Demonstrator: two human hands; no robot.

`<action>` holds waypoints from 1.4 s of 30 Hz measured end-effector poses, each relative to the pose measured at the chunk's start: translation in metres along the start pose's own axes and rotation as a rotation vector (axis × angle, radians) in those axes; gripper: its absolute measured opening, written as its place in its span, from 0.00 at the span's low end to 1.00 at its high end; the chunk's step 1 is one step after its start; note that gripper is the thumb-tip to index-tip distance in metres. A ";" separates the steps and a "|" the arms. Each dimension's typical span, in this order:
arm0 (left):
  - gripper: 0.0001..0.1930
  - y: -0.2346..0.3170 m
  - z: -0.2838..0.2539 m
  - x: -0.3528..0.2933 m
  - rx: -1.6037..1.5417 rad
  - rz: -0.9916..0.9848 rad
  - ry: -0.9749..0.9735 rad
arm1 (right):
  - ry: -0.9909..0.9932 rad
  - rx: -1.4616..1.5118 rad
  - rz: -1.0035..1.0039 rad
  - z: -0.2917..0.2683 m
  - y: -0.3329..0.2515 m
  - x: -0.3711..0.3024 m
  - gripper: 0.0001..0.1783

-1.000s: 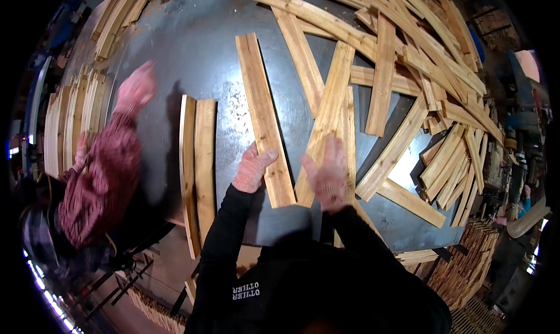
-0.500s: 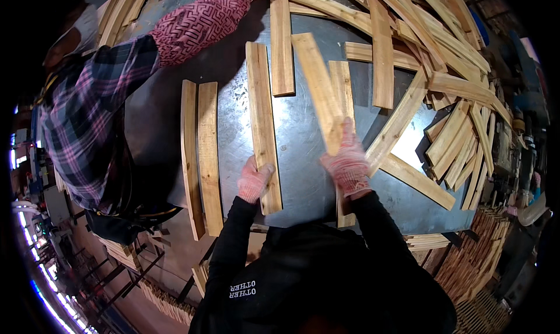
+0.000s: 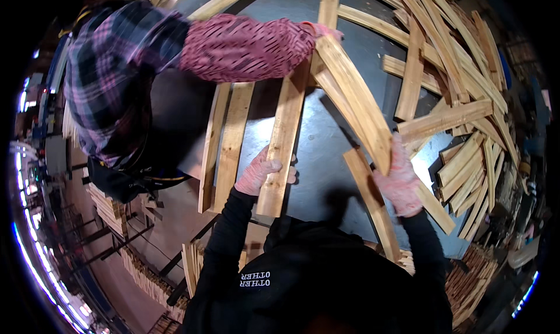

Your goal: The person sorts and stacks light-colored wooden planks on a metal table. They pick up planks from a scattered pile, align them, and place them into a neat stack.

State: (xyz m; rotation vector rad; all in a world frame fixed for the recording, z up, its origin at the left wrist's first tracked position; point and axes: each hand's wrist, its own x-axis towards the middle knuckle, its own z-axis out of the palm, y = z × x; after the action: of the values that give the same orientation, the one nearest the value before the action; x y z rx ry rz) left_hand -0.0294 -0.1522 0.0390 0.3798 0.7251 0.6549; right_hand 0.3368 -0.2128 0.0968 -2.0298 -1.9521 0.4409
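My left hand, in a pinkish-white knit glove, is closed round the near end of a long wooden board, thumb on top and fingertips beyond its right edge. On the right, my gloved right hand grips the near end of another board, which slants away to the far left. A further board lies along that one's left side. Close by my right wrist, a tilted board reaches over the near table edge. Two boards stand side by side left of my left hand.
A co-worker in a plaid shirt stands at the left; their pink-sleeved arm crosses the metal table, the gloved hand at the boards' far ends. Loose boards are heaped at the right. Stacked wood sits below the table.
My right hand has moved right with its board, whose far end now points farther left. My left hand's board tilts the other way. The co-worker's arm has reached across to the right.
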 end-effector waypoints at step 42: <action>0.64 -0.032 0.013 -0.014 0.690 0.168 0.185 | -0.422 1.145 0.546 0.158 -0.138 0.023 0.61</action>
State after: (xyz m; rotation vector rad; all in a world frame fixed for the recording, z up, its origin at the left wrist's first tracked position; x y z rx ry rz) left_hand -0.0143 -0.1865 0.0377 1.0316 1.1003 0.5869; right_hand 0.1472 -0.1850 0.0089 -1.6257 -0.7912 1.7228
